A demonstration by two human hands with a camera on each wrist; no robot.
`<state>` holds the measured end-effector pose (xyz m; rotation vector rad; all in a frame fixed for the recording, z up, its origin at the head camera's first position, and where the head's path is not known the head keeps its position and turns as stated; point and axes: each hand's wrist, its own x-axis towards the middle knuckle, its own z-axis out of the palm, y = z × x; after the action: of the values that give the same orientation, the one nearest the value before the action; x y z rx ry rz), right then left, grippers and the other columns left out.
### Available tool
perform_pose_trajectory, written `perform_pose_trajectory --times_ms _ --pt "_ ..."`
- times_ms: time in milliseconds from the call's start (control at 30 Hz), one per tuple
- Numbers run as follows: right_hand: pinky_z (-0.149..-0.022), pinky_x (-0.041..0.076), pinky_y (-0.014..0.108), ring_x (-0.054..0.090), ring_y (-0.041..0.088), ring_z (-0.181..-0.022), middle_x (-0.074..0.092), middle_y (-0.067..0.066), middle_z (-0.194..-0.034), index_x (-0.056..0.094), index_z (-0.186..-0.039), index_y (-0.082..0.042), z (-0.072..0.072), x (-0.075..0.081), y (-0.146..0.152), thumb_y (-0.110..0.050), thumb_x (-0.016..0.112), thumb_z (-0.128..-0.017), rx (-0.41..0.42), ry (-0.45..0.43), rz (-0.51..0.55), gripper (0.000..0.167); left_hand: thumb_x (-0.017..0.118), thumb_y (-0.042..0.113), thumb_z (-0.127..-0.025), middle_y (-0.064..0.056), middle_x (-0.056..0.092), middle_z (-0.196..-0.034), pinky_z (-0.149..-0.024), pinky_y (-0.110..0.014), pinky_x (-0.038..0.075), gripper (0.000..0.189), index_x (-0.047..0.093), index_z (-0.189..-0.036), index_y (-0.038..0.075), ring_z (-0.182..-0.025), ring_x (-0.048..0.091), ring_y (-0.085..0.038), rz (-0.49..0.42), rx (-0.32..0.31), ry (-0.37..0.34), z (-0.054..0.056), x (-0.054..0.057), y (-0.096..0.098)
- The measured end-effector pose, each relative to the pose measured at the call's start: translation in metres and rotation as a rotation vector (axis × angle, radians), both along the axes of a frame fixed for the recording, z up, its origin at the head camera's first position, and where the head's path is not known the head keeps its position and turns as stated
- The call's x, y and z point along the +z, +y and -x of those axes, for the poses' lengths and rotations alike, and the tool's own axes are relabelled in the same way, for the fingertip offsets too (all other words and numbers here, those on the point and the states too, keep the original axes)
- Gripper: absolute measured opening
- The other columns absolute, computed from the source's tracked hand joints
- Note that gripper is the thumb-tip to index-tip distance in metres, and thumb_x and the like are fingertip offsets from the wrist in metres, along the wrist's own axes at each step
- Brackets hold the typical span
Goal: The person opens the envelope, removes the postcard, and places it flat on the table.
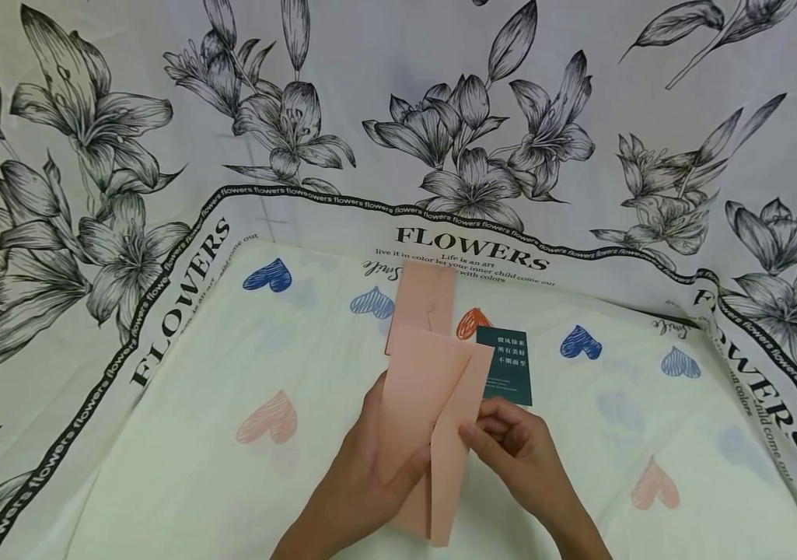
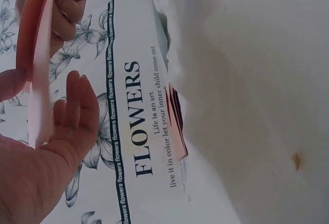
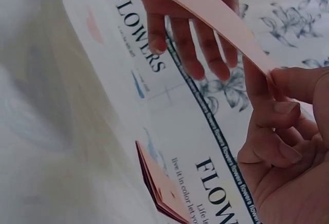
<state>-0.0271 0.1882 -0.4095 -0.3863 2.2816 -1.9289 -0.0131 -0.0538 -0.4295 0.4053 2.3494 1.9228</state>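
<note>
Just in front of you, above the pale cloth [image 1: 181, 435], your left hand [image 1: 373, 463] holds a pink envelope [image 1: 408, 389], its thumb across the front and its loosely spread fingers behind. Your right hand [image 1: 515, 443] pinches the edge of the envelope's flap [image 1: 459, 443] between thumb and forefinger, its other fingers curled in. You have the envelope tilted and lengthwise, its flap along the right side. Beyond your right hand a dark green card [image 1: 510, 369] with white writing lies on the cloth, partly covered from your view by the envelope. Farther off lies a small stack of pink envelopes [image 1: 426, 295], seen as several layers from both wrists. Past it, "FLOWERS" lettering [image 1: 471, 247] runs along the border, and black-and-white flower fabric [image 1: 342, 47] fills the back.
</note>
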Motion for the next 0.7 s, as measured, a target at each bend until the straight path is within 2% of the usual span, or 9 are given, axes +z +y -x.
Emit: perform_pose_trajectory --times_ms 100,233,400,567,700 --pt "-0.064 0.058 0.029 0.071 0.024 -0.075 0.079 0.013 -0.098 0.067 -0.118 0.002 0.0001 -0.0003 0.0012 -0.003 0.063 -0.105 0.004 0.01 0.001 0.014 0.07 0.047 -0.101 0.014 0.042 -0.155 -0.112 -0.049 0.044 0.09 0.008 -0.166 0.043 -0.131 0.053 -0.01 -0.002 -0.009 -0.018 -0.0006 0.0027 -0.0003" --pt "-0.06 0.055 0.029 0.069 0.024 -0.073 0.079 0.013 -0.097 0.066 -0.117 0.0 -0.0005 -0.0011 0.0013 -0.004 0.063 -0.106 0.0 -0.01 0.003 0.013 0.069 0.043 -0.102 0.011 0.043 -0.154 -0.11 -0.048 0.047 0.089 0.008 -0.167 0.04 -0.13 0.055 -0.013 0.004 -0.025 0.02 -0.0012 0.0041 -0.001" --pt "-0.059 0.054 0.027 0.068 0.025 -0.072 0.079 0.013 -0.098 0.065 -0.118 -0.001 -0.0019 -0.0034 0.0002 -0.006 0.063 -0.106 0.001 -0.032 0.005 0.014 0.069 0.036 -0.102 0.007 0.046 -0.152 -0.106 -0.043 0.051 0.09 0.008 -0.168 0.035 -0.126 0.057 -0.014 0.017 -0.038 0.108 -0.0004 0.002 -0.0026" --pt "-0.053 0.05 0.026 0.065 0.023 -0.067 0.079 0.011 -0.098 0.063 -0.12 -0.003 -0.0022 -0.0047 -0.0023 -0.006 0.063 -0.106 -0.001 0.014 -0.018 0.014 0.068 0.027 -0.101 0.004 0.047 -0.155 -0.111 -0.041 0.048 0.09 0.009 -0.169 0.026 -0.13 0.056 -0.016 0.011 -0.053 0.208 0.0016 -0.0017 -0.0043" --pt "-0.05 0.048 0.028 0.065 0.024 -0.067 0.079 0.008 -0.097 0.063 -0.117 -0.006 -0.0016 -0.0056 -0.0056 -0.007 0.064 -0.106 -0.026 0.081 -0.057 0.011 0.066 0.032 -0.103 0.007 0.051 -0.148 -0.108 -0.039 0.05 0.085 0.011 -0.168 0.031 -0.125 0.059 -0.013 0.008 -0.053 0.168 0.0003 -0.0015 -0.0037"
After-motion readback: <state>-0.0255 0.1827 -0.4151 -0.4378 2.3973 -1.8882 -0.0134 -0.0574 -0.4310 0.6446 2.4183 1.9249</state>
